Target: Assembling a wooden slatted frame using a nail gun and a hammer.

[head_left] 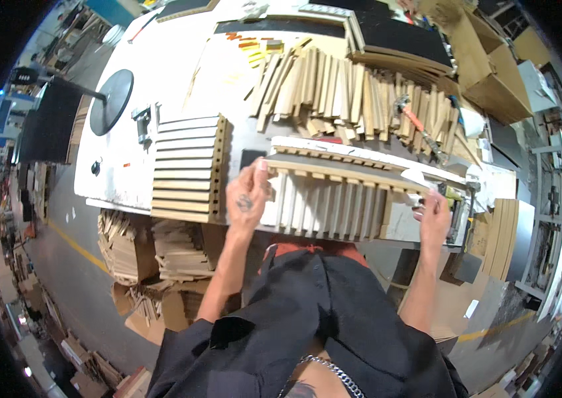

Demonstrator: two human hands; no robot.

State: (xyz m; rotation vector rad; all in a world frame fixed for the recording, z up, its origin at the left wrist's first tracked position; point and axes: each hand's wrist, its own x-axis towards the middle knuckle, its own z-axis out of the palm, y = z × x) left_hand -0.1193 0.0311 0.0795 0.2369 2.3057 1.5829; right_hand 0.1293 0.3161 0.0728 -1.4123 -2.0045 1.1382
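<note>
A slatted wooden panel [344, 174] spans the space between my hands, seen mostly along its notched long edge. My left hand [249, 194] is closed on its left end, thumb on top. At the opposite end my right hand [432, 211] grips with curled fingers, partly hidden behind the edge. Pale slats [327, 207] run toward me just below that edge; whether they belong to the same panel I cannot tell. A white-topped bar [367, 156] lies right behind it. To the left of my left hand rests another slatted panel [188, 169], its slats running sideways.
Loose wooden strips [340, 86] are heaped behind the panel, with an orange-handled hammer [417, 123] on them. A nail gun or similar tool [141, 124] and a round black stand base [112, 103] occupy the left. Boxes of wood pieces [185, 255] stand below the table's front edge.
</note>
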